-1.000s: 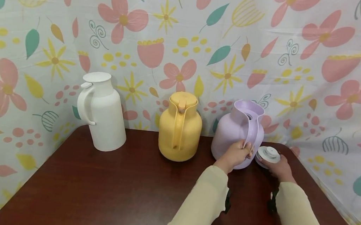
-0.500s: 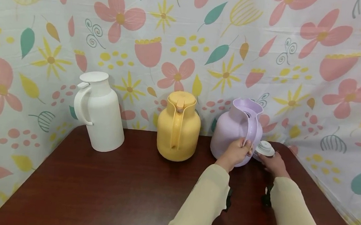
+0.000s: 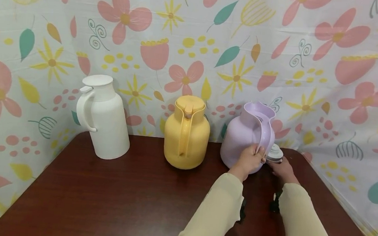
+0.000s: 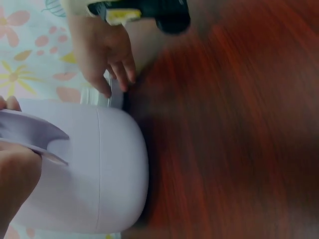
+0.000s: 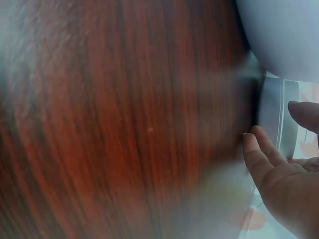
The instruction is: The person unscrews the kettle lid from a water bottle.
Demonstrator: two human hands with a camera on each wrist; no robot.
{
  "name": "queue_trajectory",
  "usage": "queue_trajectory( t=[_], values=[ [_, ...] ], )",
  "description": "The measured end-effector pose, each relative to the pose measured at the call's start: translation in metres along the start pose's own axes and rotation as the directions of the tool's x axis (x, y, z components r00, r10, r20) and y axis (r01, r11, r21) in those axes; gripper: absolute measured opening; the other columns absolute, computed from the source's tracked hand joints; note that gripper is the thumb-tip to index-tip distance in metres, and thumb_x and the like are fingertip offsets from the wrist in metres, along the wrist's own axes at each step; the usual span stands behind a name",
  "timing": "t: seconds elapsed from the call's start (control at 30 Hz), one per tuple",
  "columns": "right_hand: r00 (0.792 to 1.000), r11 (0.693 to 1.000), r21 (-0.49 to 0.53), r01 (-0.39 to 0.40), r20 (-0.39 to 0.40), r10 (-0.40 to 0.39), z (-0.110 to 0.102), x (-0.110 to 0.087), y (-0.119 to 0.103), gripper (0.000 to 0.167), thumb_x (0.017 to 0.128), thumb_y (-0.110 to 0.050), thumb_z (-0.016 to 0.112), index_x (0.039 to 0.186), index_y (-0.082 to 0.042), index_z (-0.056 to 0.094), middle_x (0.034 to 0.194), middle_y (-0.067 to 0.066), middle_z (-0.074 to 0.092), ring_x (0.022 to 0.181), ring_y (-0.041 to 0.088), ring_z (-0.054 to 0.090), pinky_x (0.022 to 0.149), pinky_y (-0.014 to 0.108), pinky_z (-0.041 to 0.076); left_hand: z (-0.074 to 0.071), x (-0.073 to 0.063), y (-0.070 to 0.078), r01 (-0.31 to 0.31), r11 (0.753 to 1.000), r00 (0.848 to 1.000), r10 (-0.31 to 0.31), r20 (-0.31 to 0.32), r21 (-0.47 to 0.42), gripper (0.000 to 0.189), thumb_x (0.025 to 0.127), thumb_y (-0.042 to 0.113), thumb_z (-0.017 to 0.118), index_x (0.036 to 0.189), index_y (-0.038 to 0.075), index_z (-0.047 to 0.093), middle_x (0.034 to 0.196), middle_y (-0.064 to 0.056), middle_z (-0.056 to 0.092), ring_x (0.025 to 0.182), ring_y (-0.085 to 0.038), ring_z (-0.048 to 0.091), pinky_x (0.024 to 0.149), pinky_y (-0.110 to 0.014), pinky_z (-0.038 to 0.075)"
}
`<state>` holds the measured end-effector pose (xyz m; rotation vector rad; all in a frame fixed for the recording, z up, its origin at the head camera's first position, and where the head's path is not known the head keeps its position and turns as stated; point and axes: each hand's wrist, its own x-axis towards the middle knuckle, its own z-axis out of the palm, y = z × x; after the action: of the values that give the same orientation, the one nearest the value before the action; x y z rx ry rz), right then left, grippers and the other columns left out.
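Observation:
A lavender vacuum jug [image 3: 235, 140] stands at the right of the table, its top uncovered. My left hand [image 3: 250, 160] grips its handle low down, with the thumb along it; the left wrist view shows those fingers [image 4: 17, 169] round the handle's edge. Right beside the jug is its round lid [image 3: 274, 153], white screw part up and lavender part down on the wood. My right hand [image 3: 284, 170] is at the lid's near side. In the right wrist view its fingers [image 5: 264, 154] lie loosely extended by the lid [image 5: 279, 109], thumb apart from them.
A yellow vacuum jug [image 3: 187, 140], lid on, stands mid-table near the back edge. Farther left is a tall white vacuum jug [image 3: 109, 126] with its handle turned left. A flower-patterned cloth [image 3: 182, 28] hangs behind the dark wooden table [image 3: 119, 201].
My right hand has shifted the lid left and farther back, close against the lavender jug, and its fingers have loosened. My left hand has kept its grip on the handle.

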<state>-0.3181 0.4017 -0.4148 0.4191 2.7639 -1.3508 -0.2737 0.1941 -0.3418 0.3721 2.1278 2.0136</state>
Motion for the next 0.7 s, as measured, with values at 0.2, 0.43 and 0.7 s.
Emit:
queue_trajectory(
  t=[0.2,0.43,0.7],
  values=[
    [1.000,1.000,0.005,0.023,-0.006,-0.023,0.002,0.000,0.000,0.074,0.102,-0.022,0.050,0.149,0.021,0.013,0.142,0.043,0.035,0.090,0.022,0.062,0.068,0.019,0.052,0.004,0.001,0.000,0.001,0.999,1.000,-0.002,-0.027,-0.040,0.027,0.108,0.024,0.049,0.095,0.004,0.062,0.082,-0.010,0.066,0.078,-0.009,0.059,0.080,-0.020,0.049],
    [0.999,0.998,0.044,0.042,-0.018,-0.042,0.005,-0.001,0.004,0.069,0.101,-0.016,0.049,0.148,0.021,0.016,0.141,0.043,0.037,0.087,0.014,0.060,0.067,0.016,0.050,0.011,0.000,0.000,-0.032,0.995,0.999,0.029,-0.040,-0.091,0.025,0.107,0.020,0.050,0.100,0.001,0.065,0.081,-0.010,0.064,0.080,-0.013,0.062,0.078,-0.019,0.049],
    [1.000,0.997,0.080,0.022,-0.018,-0.021,0.007,0.000,0.007,0.071,0.102,-0.021,0.050,0.152,0.018,0.016,0.145,0.040,0.036,0.098,0.026,0.060,0.071,0.018,0.048,0.015,0.001,-0.001,-0.046,0.998,0.999,0.044,-0.031,-0.052,0.025,0.108,0.021,0.050,0.100,0.001,0.064,0.089,-0.018,0.069,0.091,-0.028,0.070,0.078,-0.018,0.048]
  ],
)
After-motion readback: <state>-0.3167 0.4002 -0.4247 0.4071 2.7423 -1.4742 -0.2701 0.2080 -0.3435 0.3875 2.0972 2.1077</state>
